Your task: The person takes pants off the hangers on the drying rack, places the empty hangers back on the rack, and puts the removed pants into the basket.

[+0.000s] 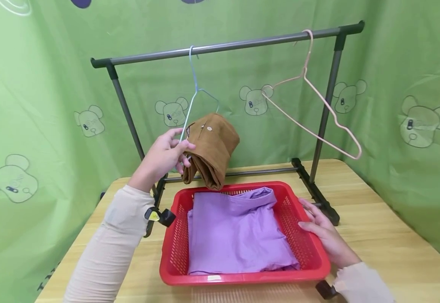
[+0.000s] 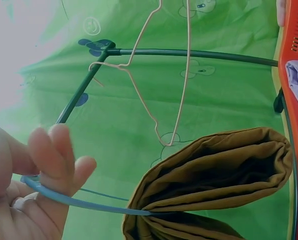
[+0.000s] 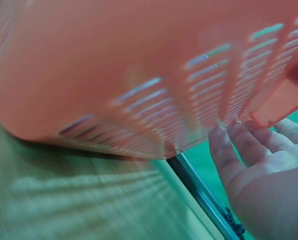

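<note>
In the head view my left hand [image 1: 163, 155] holds the near end of a light-blue clothes hanger [image 1: 193, 69], whose hook sits on the rack's bar. Folded brown trousers [image 1: 220, 143] hang over that hanger, just right of my fingers. The left wrist view shows the blue wire crossing my fingers and running into the folded brown cloth [image 2: 214, 170]. My right hand [image 1: 324, 229] grips the right rim of a red plastic basket [image 1: 265, 276], thumb on top and fingers underneath. Inside the basket lies a folded purple garment [image 1: 238, 235].
A grey clothes rack [image 1: 250, 42] with black feet stands at the back of the wooden table [image 1: 386, 235]. From its right side hangs a bare pink hanger [image 1: 329, 109]. A green patterned curtain [image 1: 45, 105] surrounds the table at the back and sides.
</note>
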Tool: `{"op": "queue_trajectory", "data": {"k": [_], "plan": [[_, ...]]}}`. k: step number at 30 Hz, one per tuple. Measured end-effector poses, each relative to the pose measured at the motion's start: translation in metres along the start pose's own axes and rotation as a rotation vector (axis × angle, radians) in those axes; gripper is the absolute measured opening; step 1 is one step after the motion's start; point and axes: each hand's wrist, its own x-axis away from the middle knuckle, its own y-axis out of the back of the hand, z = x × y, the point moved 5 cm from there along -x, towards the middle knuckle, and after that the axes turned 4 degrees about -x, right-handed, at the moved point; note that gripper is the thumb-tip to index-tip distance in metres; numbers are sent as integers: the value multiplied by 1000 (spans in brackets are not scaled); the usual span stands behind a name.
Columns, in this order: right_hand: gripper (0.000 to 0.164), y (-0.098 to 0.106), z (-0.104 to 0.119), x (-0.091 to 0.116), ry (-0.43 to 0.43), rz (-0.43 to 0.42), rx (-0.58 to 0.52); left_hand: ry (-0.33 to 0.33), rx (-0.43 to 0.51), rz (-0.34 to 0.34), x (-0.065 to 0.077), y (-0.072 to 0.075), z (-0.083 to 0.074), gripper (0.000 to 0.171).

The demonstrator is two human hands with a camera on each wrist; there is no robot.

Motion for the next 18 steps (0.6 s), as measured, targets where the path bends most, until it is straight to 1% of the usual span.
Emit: {"op": "queue_trajectory", "data": {"k": [7, 18], "plan": [[55, 0, 1, -1, -3, -31, 23, -21, 0, -21, 0, -1, -3, 44], [57, 0, 0, 1, -10, -49, 32, -13, 68, -32, 2, -3, -2, 40]]}}
